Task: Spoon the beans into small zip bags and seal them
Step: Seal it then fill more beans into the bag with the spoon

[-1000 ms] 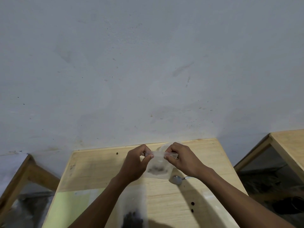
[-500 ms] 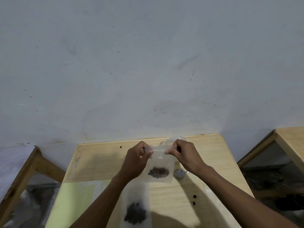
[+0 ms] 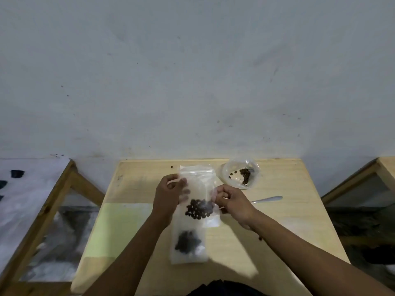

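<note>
Head view: left hand (image 3: 171,192) and right hand (image 3: 229,198) pinch opposite edges of a filled zip bag (image 3: 197,195) low over the surface (image 3: 288,221), above another bag (image 3: 188,246). Sealing well likely means pressing the strip end to end, beans (image 3: 198,208) kept below.

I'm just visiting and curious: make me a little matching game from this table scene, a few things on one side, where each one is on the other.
Things:
1. spoon
2. plastic tub
3. upper zip bag
4. lower bag of beans

Places:
A. between both hands
B. far right corner of the table
C. nearest the person, partly under another bag
D. flat on the table, right of the right hand

Pairs: 1-D, 2-B, 3-A, 4-C
</note>
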